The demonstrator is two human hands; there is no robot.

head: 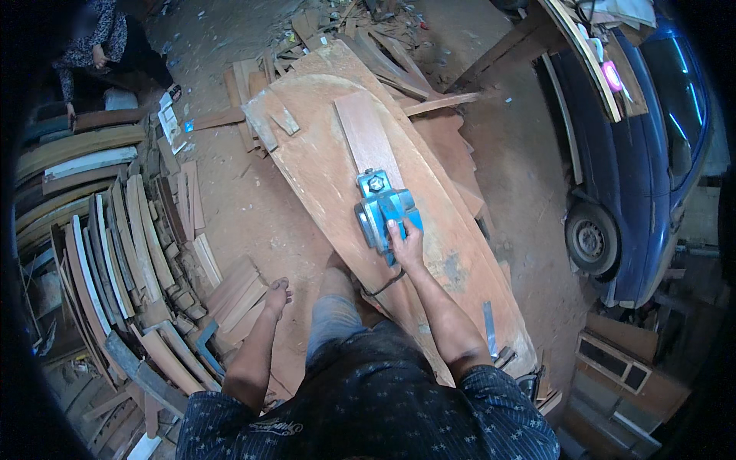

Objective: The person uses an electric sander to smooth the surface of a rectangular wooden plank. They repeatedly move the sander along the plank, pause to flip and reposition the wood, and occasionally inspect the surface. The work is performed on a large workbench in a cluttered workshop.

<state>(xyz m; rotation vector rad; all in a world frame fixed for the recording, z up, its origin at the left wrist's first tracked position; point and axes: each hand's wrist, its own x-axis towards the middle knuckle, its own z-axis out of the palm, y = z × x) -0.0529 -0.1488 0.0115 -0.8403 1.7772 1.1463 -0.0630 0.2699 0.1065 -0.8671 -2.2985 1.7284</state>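
Note:
A blue electric hand planer [384,210] rests on a flat wooden board [368,129], near the board's closer end. My right hand [409,244] is wrapped around the planer's rear handle, and a dark cord [386,286] trails from behind it. Under the board lies a large wooden work surface [310,167], pale with dust. My left hand [278,296] hangs free at my left side, fingers loosely curled with nothing visible in them; whether they are fully closed is hard to make out.
Stacked planks [123,247] line the left side. Small offcuts [284,121] and a metal ruler [489,329] lie on the work surface. Scrap wood [391,57] is heaped beyond it. A blue car [627,172] stands at right. Another person [109,46] sits at far left.

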